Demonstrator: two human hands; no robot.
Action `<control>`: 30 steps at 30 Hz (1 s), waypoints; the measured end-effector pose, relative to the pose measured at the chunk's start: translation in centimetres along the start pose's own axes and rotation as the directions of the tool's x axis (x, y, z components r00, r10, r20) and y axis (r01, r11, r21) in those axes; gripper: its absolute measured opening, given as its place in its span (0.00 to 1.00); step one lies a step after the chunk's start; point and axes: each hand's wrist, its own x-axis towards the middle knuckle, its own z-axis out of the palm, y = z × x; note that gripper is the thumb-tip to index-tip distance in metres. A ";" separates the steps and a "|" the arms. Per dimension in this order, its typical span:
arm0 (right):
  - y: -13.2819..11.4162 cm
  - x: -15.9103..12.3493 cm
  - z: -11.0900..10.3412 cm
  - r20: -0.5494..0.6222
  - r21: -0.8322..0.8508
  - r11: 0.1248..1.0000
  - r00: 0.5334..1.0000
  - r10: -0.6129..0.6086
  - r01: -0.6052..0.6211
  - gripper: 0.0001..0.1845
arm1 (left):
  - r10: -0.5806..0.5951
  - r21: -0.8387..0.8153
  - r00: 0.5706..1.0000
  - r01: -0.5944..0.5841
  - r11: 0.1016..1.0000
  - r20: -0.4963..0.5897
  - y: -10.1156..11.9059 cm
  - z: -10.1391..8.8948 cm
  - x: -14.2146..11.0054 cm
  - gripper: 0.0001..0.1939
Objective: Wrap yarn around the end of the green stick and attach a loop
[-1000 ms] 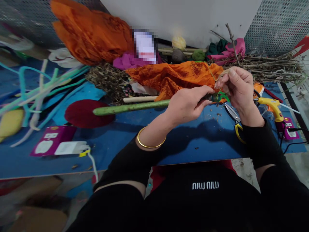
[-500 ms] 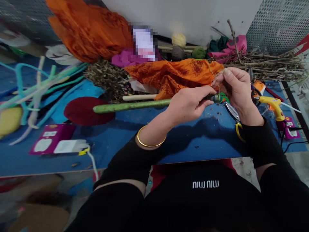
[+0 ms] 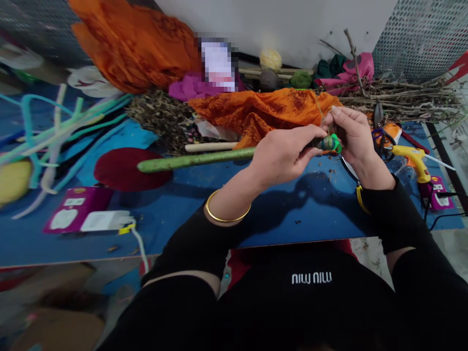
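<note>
My left hand (image 3: pixel 283 151) is closed around a long green stick (image 3: pixel 197 160), which lies nearly level and reaches left over a dark red disc (image 3: pixel 124 170). Past my left fingertips, the stick's right end is wrapped in greenish yarn (image 3: pixel 328 142), with a bright green tip beyond it. My right hand (image 3: pixel 349 129) pinches a thin yellow-green strand just above that end. The strand runs up from the wrapping across the orange cloth (image 3: pixel 270 109). Part of the wrapped end is hidden behind my fingers.
Yellow-handled scissors (image 3: pixel 360 195) and a yellow glue gun (image 3: pixel 411 158) lie at the right. Bundled twigs (image 3: pixel 409 97) and yarn balls (image 3: pixel 270 59) line the back. Foam-like coloured strips (image 3: pixel 54 126) and a purple power box (image 3: pixel 75 209) are at the left of the blue table (image 3: pixel 204 214).
My right hand has moved slightly left and down, closer to the wrapped end. The stick's green tip shows more now, and the stick has shifted slightly left.
</note>
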 end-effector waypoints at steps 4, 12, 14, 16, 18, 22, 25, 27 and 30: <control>0.1 0.1 -0.3 0.061 -0.003 0.995 0.993 0.098 -0.098 0.22 | -0.030 0.001 0.999 0.030 1.000 -0.020 0.1 0.2 -0.1 0.20; -1.5 0.2 -1.0 0.139 0.124 0.991 0.990 0.026 -0.043 0.24 | 0.020 -0.001 0.995 -0.020 1.000 -0.097 0.7 -0.8 -0.3 0.18; -1.9 0.3 -1.5 0.128 0.129 0.992 0.992 -0.021 0.004 0.26 | 0.010 0.003 0.993 -0.010 1.000 -0.119 0.9 -1.2 -0.4 0.18; -2.5 0.1 -1.9 0.128 0.082 0.995 0.989 -0.070 0.060 0.28 | 0.006 0.010 0.989 -0.005 1.000 -0.146 1.1 -1.5 -0.4 0.18; -3.1 -0.3 -2.2 0.140 -0.002 0.994 0.984 -0.109 0.110 0.29 | 0.014 0.018 0.979 -0.011 1.000 -0.203 1.2 -1.7 -0.4 0.17; -4.7 -1.4 -2.6 0.236 -0.114 0.983 0.965 -0.115 0.145 0.30 | 0.038 0.027 0.959 -0.032 0.999 -0.281 1.3 -2.4 -0.4 0.16; -5.8 -1.9 -3.3 0.389 -0.161 0.979 0.919 -0.055 0.127 0.26 | 0.016 0.008 0.968 -0.014 1.000 -0.250 1.3 -2.9 -0.4 0.17; -5.9 -1.8 -3.7 0.392 -0.173 0.975 0.918 -0.061 0.138 0.23 | 0.023 -0.011 0.968 -0.027 1.000 -0.250 1.2 -2.9 -0.4 0.17; -4.9 -1.0 -3.6 0.167 -0.154 0.959 0.963 -0.211 0.237 0.20 | 0.021 -0.045 0.981 -0.031 0.999 -0.195 1.2 -2.6 -0.5 0.17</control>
